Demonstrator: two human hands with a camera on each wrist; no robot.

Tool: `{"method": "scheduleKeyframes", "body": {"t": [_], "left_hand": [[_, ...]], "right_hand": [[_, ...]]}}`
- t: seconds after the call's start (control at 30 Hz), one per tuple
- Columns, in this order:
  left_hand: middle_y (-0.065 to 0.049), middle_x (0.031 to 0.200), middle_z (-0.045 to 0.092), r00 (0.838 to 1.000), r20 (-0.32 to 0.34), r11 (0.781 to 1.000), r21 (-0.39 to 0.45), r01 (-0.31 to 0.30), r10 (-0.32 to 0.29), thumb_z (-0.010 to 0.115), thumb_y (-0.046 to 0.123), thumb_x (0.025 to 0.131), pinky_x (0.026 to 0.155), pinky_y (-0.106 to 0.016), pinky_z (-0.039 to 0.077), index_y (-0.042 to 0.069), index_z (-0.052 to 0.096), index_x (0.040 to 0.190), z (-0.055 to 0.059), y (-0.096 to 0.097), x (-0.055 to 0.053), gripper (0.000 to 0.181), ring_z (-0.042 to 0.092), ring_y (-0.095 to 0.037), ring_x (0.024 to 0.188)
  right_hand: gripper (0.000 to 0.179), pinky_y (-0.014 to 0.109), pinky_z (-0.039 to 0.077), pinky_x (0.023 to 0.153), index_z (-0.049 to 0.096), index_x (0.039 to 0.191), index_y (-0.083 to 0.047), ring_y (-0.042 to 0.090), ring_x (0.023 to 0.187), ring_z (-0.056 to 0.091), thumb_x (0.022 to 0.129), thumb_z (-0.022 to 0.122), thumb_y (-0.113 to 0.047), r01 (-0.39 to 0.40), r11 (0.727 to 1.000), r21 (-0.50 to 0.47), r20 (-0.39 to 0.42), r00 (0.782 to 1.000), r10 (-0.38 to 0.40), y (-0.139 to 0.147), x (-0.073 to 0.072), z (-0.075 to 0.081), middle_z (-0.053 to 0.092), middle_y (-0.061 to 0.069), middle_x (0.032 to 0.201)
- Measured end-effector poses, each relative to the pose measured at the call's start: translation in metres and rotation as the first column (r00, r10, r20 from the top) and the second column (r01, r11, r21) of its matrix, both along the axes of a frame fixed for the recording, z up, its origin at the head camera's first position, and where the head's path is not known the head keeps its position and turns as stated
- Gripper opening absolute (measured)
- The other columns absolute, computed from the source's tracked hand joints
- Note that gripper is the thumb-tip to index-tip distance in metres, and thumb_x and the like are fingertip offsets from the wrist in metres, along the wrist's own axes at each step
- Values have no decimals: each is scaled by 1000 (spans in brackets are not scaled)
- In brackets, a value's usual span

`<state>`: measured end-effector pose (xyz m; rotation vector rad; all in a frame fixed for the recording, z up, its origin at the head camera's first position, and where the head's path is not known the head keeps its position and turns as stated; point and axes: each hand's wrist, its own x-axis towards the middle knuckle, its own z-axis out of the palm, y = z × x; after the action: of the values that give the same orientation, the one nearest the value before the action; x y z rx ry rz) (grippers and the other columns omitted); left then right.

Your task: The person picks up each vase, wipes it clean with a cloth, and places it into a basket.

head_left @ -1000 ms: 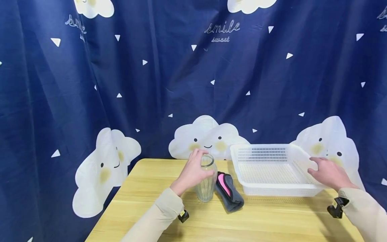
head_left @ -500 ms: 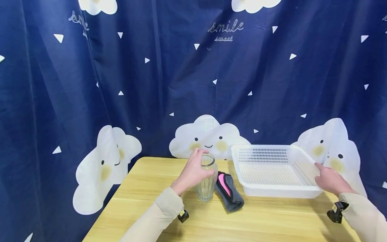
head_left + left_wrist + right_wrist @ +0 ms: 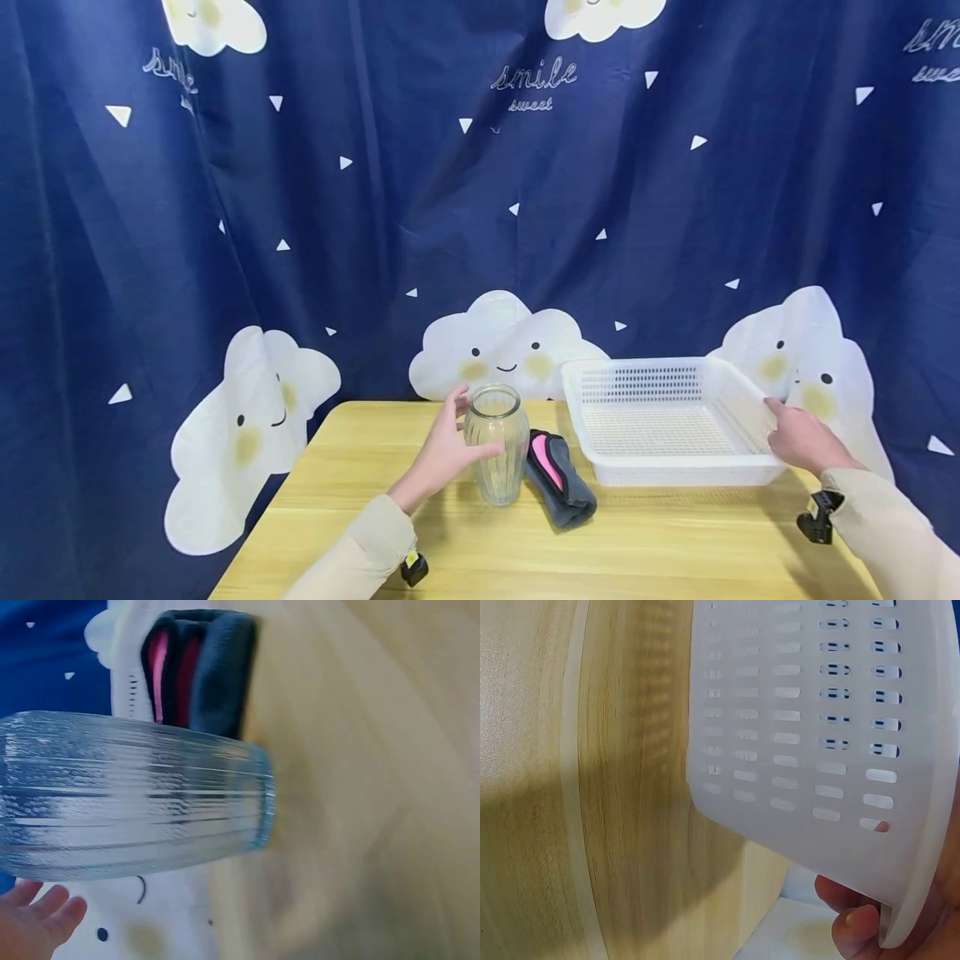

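Note:
A ribbed clear glass jar (image 3: 504, 479) stands upright on the wooden table. My left hand (image 3: 442, 454) is at its left side, thumb in front and fingers spread; in the left wrist view the fingertips (image 3: 64, 919) lie apart from the glass (image 3: 135, 795). Right of the jar lies a folded dark grey fabric item (image 3: 566, 492) with a black-edged pink panel. My right hand (image 3: 806, 437) grips the right rim of a white perforated plastic basket (image 3: 690, 473). In the right wrist view, curled fingers (image 3: 855, 922) hook under the basket's rim at the corner.
The wooden table (image 3: 360, 467) ends just behind the jar and basket. A dark blue curtain (image 3: 375, 208) with white clouds and triangles hangs behind it. The basket stands close to the table's back right, with the fabric item between it and the jar.
My right hand has closed onto the basket's right rim, where it was more spread before. My left hand has loosened and shifted left and down off the jar. The head view has turned slightly.

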<state>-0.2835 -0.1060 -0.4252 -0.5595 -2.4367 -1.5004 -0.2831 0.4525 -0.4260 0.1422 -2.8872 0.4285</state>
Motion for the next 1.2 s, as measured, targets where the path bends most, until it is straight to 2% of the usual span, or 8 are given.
{"method": "scheduleKeyframes", "body": {"t": [0.13, 0.23, 0.4, 0.73, 0.83, 0.9, 1.07, 1.2], "left_hand": [[-5, 148, 47, 995, 36, 996, -2, 93, -93, 95, 40, 64, 111, -55, 39, 25, 20, 158, -12, -1, 0, 121, 48, -26, 135], [-4, 150, 47, 992, 52, 993, 4, 116, -116, 97, 38, 61, 111, -58, 37, 29, 18, 158, -21, 0, 1, 126, 49, -27, 135], [-4, 146, 50, 996, 40, 996, -8, 84, -84, 97, 37, 60, 109, -58, 39, 32, 18, 157, -30, 4, -4, 125, 52, -29, 132], [-1, 142, 53, 1000, -4, 999, -33, 28, -28, 96, 42, 60, 105, -52, 44, 29, 25, 155, -33, 9, -11, 119, 55, -25, 127], [0, 145, 51, 999, -29, 999, -47, 14, -15, 96, 41, 60, 105, -52, 44, 30, 23, 156, -27, 11, -14, 121, 54, -24, 128], [-1, 145, 51, 999, -47, 999, -48, 1, -4, 96, 42, 60, 104, -53, 44, 30, 22, 157, -18, 12, -16, 122, 55, -26, 127], [-2, 147, 48, 993, -111, 996, -77, -37, 29, 96, 43, 59, 105, -58, 43, 31, 22, 157, 14, 21, -25, 123, 52, -28, 131], [-1, 148, 44, 984, -180, 991, -127, -43, 20, 94, 42, 60, 104, -56, 44, 28, 22, 156, 39, 34, -34, 121, 49, -25, 132]], "right_hand": [[66, 67, 46, 83, 36, 137, 25, 60, 97, 59, 77, 52, 2, 11, 1000, -11, 12, 1000, -11, 1, 1, 1, 53, 48, 115], [67, 66, 47, 83, 35, 139, 24, 59, 99, 59, 77, 51, 2, 19, 1000, -17, 25, 1000, -19, 2, 1, 1, 53, 48, 118], [67, 65, 47, 83, 35, 139, 24, 58, 100, 59, 79, 50, 1, 37, 999, -16, 29, 999, -36, 2, 1, 2, 52, 48, 120], [64, 69, 45, 85, 38, 138, 21, 61, 100, 58, 78, 52, 2, 32, 999, -9, 2, 999, -32, 0, 0, -1, 55, 46, 115], [64, 69, 45, 86, 37, 139, 21, 62, 102, 57, 79, 52, 2, 40, 999, -12, 11, 999, -40, -2, 2, 1, 54, 46, 118], [64, 69, 44, 88, 37, 139, 21, 62, 104, 56, 80, 51, 2, 44, 999, -9, 9, 999, -44, -3, 2, 3, 53, 46, 119], [64, 69, 44, 88, 36, 140, 20, 61, 104, 56, 80, 51, 2, 50, 999, -14, 11, 999, -50, -4, 3, 4, 54, 46, 120], [65, 69, 44, 88, 36, 140, 20, 58, 102, 58, 80, 51, 3, 59, 998, -25, 20, 998, -59, -4, 4, 2, 54, 45, 120]]}}
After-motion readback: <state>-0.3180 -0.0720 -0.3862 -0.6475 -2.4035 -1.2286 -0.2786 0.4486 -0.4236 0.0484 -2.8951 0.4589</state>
